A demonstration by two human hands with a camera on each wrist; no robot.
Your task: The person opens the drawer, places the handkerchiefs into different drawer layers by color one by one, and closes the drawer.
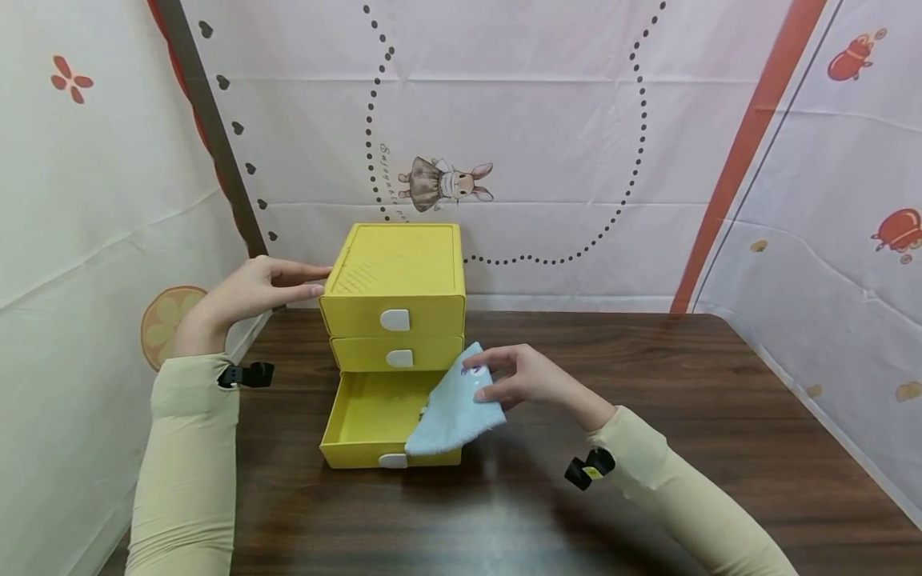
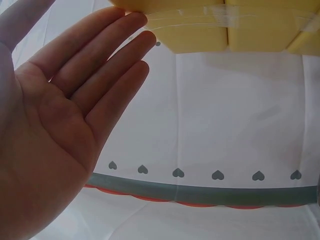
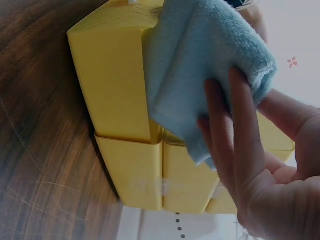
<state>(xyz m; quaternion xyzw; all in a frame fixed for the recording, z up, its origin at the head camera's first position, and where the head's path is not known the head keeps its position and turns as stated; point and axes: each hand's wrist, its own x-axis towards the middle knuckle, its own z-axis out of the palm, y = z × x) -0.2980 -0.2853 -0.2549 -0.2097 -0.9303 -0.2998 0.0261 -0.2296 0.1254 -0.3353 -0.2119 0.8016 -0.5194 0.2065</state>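
Note:
A yellow three-drawer box point(image 1: 400, 260) stands on the table, its bottom drawer point(image 1: 360, 408) pulled out and the upper two closed. At its upper left edge, the straight fingertips of my left hand point(image 1: 248, 292) rest; the left wrist view shows that hand's palm point(image 2: 55, 135) with fingers extended to the box. My right hand point(image 1: 533, 376) pinches a folded light blue towel point(image 1: 454, 412) between thumb and fingers. The towel hangs over the right part of the pulled-out drawer and hides its right front corner. In the right wrist view the towel point(image 3: 200, 65) looks fuzzy and layered.
White drawer handles point(image 1: 394, 320) sit on the box's front. Dark wood table point(image 1: 648, 400) extends to the right and in front. A printed white cloth point(image 1: 562, 144) hangs behind and along both sides, close to the box's back.

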